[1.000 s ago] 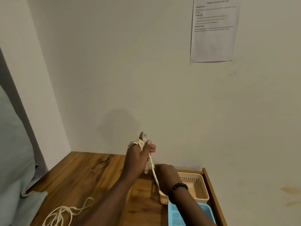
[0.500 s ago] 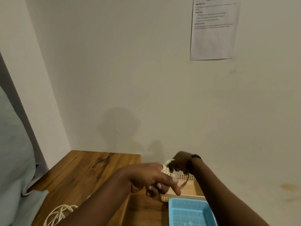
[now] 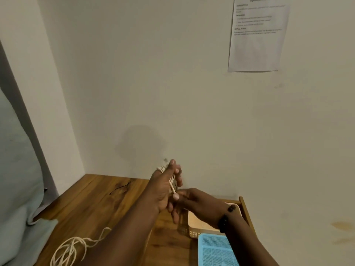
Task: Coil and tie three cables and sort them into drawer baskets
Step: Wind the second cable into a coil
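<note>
A wooden bench [image 3: 96, 204] spans the lower frame. At 5 o'clock sit a beige basket [image 3: 196, 225] and a blue basket [image 3: 217, 250]. At center, the left hand [image 3: 163, 189] has a cream cable [image 3: 171, 186] wound around its fingers; the right hand [image 3: 199, 206] pinches the strand. Another loose cable [image 3: 71, 250] lies at 7 o'clock.

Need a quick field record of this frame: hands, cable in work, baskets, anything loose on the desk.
left hand: raised, white cable wrapped round its fingers
right hand: pinches the cable's free strand just below the left hand
beige basket: in the open drawer, partly hidden by the right forearm; contents not visible
blue basket: in front of the beige one, visible part holds no cable
loose cable: uncoiled on the wooden desk, lower left
wall: printed sheet, text unreadable
</note>
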A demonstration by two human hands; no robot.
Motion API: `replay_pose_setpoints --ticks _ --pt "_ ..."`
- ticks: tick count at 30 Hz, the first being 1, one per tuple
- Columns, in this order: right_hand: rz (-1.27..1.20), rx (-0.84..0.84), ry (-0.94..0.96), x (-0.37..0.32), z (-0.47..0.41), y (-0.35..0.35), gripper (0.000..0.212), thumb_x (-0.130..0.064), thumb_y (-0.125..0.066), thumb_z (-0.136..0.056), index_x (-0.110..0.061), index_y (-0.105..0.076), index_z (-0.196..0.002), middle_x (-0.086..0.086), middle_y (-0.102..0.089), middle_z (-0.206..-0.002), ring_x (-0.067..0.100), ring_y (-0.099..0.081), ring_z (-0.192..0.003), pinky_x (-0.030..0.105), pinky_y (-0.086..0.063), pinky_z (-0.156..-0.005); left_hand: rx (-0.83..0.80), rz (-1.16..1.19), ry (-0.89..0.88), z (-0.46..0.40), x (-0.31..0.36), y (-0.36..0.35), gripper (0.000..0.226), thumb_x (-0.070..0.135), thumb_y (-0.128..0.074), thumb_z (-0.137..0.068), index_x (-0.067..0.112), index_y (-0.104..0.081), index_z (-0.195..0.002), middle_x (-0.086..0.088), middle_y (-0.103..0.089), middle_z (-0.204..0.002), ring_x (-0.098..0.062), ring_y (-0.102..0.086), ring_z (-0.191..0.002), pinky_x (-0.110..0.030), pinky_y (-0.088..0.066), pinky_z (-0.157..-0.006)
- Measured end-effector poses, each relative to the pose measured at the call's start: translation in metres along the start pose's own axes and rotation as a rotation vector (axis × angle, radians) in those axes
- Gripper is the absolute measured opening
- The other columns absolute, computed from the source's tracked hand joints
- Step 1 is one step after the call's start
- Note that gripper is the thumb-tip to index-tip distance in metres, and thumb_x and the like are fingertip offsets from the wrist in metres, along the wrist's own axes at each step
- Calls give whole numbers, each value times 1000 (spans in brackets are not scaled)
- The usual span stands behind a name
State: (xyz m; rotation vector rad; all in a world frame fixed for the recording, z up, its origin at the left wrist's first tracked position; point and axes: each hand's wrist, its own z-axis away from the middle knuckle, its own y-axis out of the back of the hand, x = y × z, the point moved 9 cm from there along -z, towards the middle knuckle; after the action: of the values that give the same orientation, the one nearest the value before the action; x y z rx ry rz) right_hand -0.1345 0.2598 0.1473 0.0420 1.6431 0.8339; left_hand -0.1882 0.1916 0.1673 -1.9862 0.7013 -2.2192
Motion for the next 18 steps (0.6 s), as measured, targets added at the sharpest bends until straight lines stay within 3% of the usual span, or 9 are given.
replay_pose_setpoints --ticks 2,3,7,8,10,13,14,16,18 --pt "519 40 -43 15 -5 5 40 -44 -37 -102 -17 -65 -93 -10 -62 -90 -1 -57 -93 33 -30 -109 71 -56 108 4 -11 8 45 42 -59 -90 -1 -68 -100 3 -50 -59 -8 -49 -50 -24 -45 -48" --pt "662 66 -39 20 -8 4 37 -43 -38 -101 -21 -65 -90 -10 -60 -95 2 -54 -102 34 -22 -113 91 -72 149 6 -15 12 47 42 -57 -91 -2 -69 -100 4 -46 -53 -7 -44 -45 -24 -42 -48" --pt "559 211 69 11 -10 7 36 -45 -52 -94 -13 -69 -94 1 -61 -97 12 -48 -92 28 -42 -83 19 -21 189 12 -9 3 54 47 -48 -96 -3 -68 -94 7 -36 -43 -5 -26 -31 -21 -29 -36" --pt "441 226 75 13 -10 12 33 -44 -57 -92 -14 -69 -95 3 -63 -100 14 -51 -91 30 -46 -81 1 -5 184 13 -5 1 53 47 -48 -96 -3 -67 -93 7 -35 -43 -5 -25 -29 -19 -27 -34" --pt "14 210 76 20 -9 16 27 -41 -64 -89 -21 -66 -107 0 -62 -115 15 -58 -105 36 -51 -94 -24 26 155 17 4 -1 50 46 -51 -94 -2 -66 -90 6 -35 -43 -4 -23 -29 -16 -26 -33" --pt "-706 315 54 37 -13 16 59 -47 -64 -88 -35 -40 -141 6 -53 -138 23 -59 -121 46 -47 -103 -81 70 59 24 15 -10 47 48 -54 -91 2 -62 -85 6 -34 -42 -5 -23 -29 -16 -25 -35" --pt "-817 385 32 39 -13 13 57 -47 -60 -91 -32 -40 -142 9 -56 -136 23 -62 -117 45 -49 -101 -95 78 29 26 15 -15 47 49 -55 -90 4 -61 -82 6 -33 -42 -5 -23 -29 -16 -24 -37" --pt "-955 470 -61 36 -15 1 47 -47 -46 -98 -12 -58 -128 13 -70 -114 21 -70 -99 37 -56 -85 -95 73 -23 28 11 -21 48 52 -56 -88 6 -60 -76 5 -33 -41 -6 -23 -30 -20 -25 -42" --pt "-1086 513 -224 36 -15 -18 56 -55 -39 -98 -9 -70 -110 12 -75 -94 21 -71 -86 36 -57 -73 -94 92 -88 29 11 -27 50 54 -55 -87 6 -57 -73 5 -36 -39 -6 -25 -28 -25 -33 -54"
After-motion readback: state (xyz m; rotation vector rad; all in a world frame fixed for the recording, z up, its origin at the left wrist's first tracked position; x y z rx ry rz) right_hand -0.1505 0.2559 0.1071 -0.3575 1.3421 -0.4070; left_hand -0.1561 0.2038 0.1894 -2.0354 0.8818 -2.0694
